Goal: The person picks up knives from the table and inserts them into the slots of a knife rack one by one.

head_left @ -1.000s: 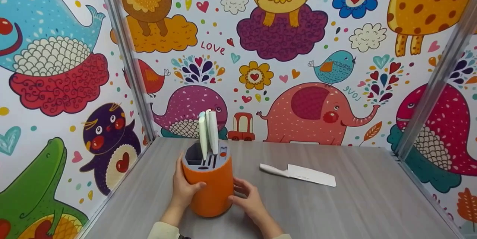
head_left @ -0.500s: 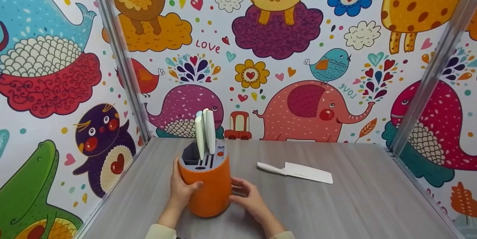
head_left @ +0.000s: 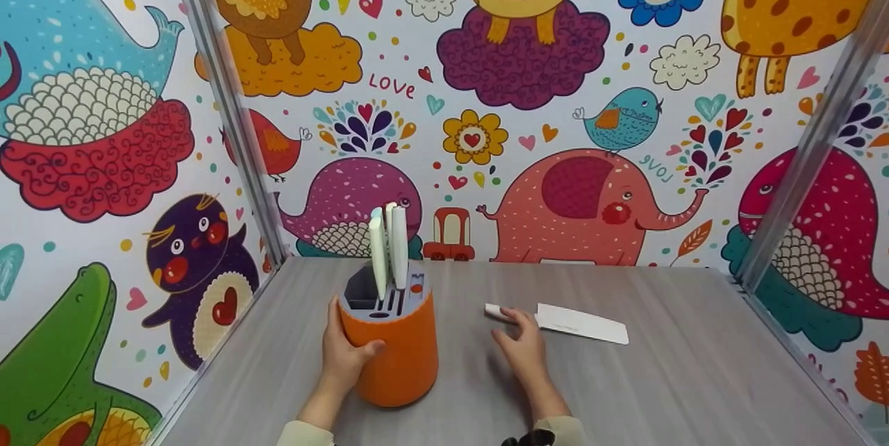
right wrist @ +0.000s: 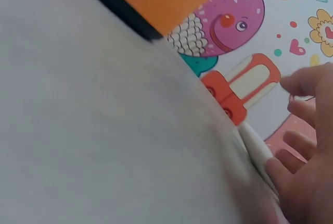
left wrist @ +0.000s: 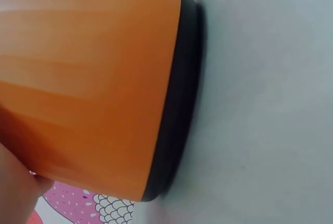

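An orange knife block (head_left: 399, 362) with a grey slotted top and dark base stands upright on the table. Several pale-handled knives (head_left: 389, 251) stick up out of its slots. My left hand (head_left: 345, 351) grips the block's left side, thumb across the front; the other fingers are mostly hidden behind it. Right of the block lies a white cleaver (head_left: 583, 324), its handle pointing left. Over that handle my right hand (head_left: 526, 349) hovers with fingers spread and loosely bent. In the right wrist view the cleaver handle (right wrist: 255, 143) shows beside the fingers; whether they touch it, I cannot tell.
The grey wood-grain table (head_left: 667, 376) reaches back to a wall (head_left: 417, 119) printed with cartoon animals. Patterned side panels with metal posts (head_left: 236, 112) flank the table at left and right.
My right hand has left the knife block and moved right to the cleaver's handle. My left hand stays on the block. The head view has shifted slightly.
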Demonstrator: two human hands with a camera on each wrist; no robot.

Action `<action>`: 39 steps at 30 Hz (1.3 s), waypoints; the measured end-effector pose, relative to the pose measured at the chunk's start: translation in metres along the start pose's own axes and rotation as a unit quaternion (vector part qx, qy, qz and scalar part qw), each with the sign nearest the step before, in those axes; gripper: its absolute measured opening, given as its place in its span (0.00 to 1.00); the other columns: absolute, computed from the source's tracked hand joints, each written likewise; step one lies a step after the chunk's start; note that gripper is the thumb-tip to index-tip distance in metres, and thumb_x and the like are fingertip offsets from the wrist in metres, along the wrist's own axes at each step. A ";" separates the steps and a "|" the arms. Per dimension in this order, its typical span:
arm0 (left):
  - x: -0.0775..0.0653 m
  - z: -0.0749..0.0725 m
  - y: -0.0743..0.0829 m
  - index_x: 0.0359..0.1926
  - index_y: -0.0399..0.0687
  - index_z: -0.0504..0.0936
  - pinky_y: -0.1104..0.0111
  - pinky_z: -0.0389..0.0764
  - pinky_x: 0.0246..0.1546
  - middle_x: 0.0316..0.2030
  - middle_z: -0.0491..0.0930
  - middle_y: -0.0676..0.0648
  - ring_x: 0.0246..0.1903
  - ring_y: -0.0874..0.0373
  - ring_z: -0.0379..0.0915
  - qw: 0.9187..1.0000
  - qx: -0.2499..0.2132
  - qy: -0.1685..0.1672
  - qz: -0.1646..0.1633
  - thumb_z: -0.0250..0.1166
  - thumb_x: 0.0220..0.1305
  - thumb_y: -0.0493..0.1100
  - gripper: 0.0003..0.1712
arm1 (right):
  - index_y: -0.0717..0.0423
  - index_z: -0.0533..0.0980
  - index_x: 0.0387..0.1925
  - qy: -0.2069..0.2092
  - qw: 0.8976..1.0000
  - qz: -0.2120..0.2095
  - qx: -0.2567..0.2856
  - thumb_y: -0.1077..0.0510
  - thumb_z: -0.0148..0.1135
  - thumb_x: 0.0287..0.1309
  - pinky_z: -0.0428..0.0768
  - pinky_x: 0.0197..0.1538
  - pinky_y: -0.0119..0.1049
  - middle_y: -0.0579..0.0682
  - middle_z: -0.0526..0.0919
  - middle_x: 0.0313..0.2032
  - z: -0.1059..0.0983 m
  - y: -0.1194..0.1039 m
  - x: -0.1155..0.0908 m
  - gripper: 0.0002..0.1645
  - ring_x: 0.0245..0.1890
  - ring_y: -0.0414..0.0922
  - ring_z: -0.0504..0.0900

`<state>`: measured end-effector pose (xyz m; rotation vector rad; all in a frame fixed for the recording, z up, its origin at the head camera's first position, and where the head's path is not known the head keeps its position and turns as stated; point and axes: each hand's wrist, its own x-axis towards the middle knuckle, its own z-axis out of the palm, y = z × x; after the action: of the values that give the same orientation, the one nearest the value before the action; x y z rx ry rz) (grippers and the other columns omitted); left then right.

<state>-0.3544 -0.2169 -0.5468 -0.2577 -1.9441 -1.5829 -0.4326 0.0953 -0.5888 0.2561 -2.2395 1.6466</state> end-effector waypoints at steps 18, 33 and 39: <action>-0.001 0.007 -0.004 0.75 0.54 0.55 0.78 0.73 0.60 0.65 0.72 0.45 0.57 0.57 0.74 0.999 -0.038 -0.006 0.018 0.82 0.42 0.51 0.62 | 0.68 0.72 0.62 -0.129 0.963 -0.025 -0.236 0.56 0.75 0.47 0.67 0.68 0.59 0.67 0.73 0.63 -0.020 0.005 0.014 0.41 0.66 0.65 0.69; -0.003 0.004 -0.004 0.74 0.55 0.56 0.78 0.73 0.59 0.65 0.73 0.47 0.57 0.60 0.73 0.998 -0.059 -0.002 0.022 0.81 0.44 0.54 0.60 | 0.53 0.87 0.38 -0.058 0.931 -0.001 -0.361 0.70 0.67 0.46 0.81 0.47 0.52 0.53 0.88 0.36 -0.023 -0.003 0.011 0.16 0.41 0.56 0.82; -0.003 0.004 -0.002 0.73 0.54 0.57 0.78 0.74 0.58 0.63 0.74 0.46 0.56 0.60 0.74 0.999 -0.050 0.004 0.016 0.81 0.43 0.54 0.60 | 0.53 0.87 0.34 -0.090 0.941 -0.016 -0.327 0.68 0.74 0.41 0.82 0.44 0.49 0.49 0.88 0.33 -0.029 -0.007 0.012 0.14 0.37 0.51 0.85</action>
<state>-0.3542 -0.2129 -0.5512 -0.3207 -1.8492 -1.6599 -0.4363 0.1208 -0.5701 0.2695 -2.7498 0.8040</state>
